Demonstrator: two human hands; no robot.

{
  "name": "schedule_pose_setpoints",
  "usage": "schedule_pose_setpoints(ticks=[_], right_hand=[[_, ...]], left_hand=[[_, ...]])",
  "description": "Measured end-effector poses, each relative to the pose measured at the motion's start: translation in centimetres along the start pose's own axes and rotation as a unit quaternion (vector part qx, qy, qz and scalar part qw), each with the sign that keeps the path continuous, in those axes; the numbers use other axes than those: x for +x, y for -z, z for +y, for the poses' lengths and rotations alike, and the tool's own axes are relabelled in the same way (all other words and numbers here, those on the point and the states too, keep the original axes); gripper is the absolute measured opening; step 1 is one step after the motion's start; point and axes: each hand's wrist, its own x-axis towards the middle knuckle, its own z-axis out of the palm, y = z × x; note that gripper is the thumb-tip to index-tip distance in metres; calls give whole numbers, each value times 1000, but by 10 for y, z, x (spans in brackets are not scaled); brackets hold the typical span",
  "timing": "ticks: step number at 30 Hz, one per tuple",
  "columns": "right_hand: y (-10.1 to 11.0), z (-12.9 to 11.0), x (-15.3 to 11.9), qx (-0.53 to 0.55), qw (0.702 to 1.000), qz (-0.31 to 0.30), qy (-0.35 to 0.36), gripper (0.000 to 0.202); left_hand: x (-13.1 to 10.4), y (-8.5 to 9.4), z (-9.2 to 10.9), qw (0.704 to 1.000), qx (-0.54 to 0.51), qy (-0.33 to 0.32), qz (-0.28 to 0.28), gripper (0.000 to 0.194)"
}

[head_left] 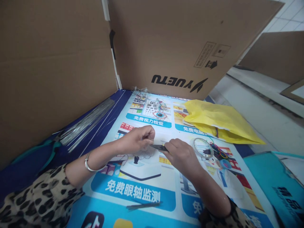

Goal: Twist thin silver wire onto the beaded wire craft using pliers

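Over the printed poster, my left hand (137,139) is closed in a pinch; what sits between its thumb and fingers is too small to make out. Faint thin wire loops seem to show below it. My right hand (180,154) is wrapped round dark, pointed pliers (159,147), their handles hidden in the palm. The tip of the pliers reaches the fingertips of my left hand. To the right of my right hand lie a clear ring-shaped coil (203,148) and a tangle of coloured wires (222,152).
Tall cardboard panels (166,41) stand at the left and back. At left lie a bundle of silvery wires (87,122) and a teal-handled tool (48,155). A yellow bag (220,118) is at back right, a teal package (273,180) at right. Dark thin strips (143,205) lie in front.
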Motion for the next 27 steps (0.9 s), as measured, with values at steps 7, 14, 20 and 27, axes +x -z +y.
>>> schedule_pose_setpoints(ticks=[7, 14, 20, 27], right_hand=[[-2, 0, 2, 11, 999, -2, -34, 19], [1, 1, 5, -18, 999, 23, -23, 21], [0, 0, 3, -33, 999, 33, -14, 23], [0, 0, 2, -26, 999, 17, -14, 22]], left_hand=[[2, -1, -2, 999, -22, 22, 21, 6], [4, -5, -12, 980, -192, 55, 23, 18], [5, -6, -11, 978, -195, 63, 31, 19], [3, -6, -10, 988, -143, 54, 29, 14]])
